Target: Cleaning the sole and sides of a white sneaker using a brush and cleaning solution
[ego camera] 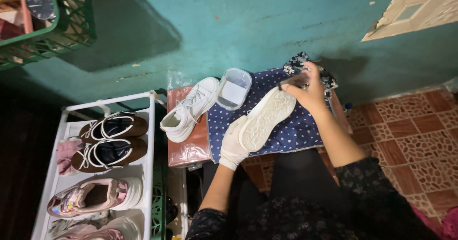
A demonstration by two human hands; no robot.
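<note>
**White shoe held sole-up over a small table**

Nearest the camera, a white sneaker [265,117] is held sole-up by the left hand [232,142], which is gloved in white and clasped around the heel end. At its toe, a dark brush [294,81] is gripped in the bare right hand [310,92]. Beneath lies a blue dotted cloth [291,130] on a small brown table [188,149]. A second white sneaker [188,109] and a clear plastic container [234,88] rest further back, beside a white shoe rack [107,100]

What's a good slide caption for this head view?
Gloved left hand holds white sneaker sole-up; right hand brushes its toe.
</note>
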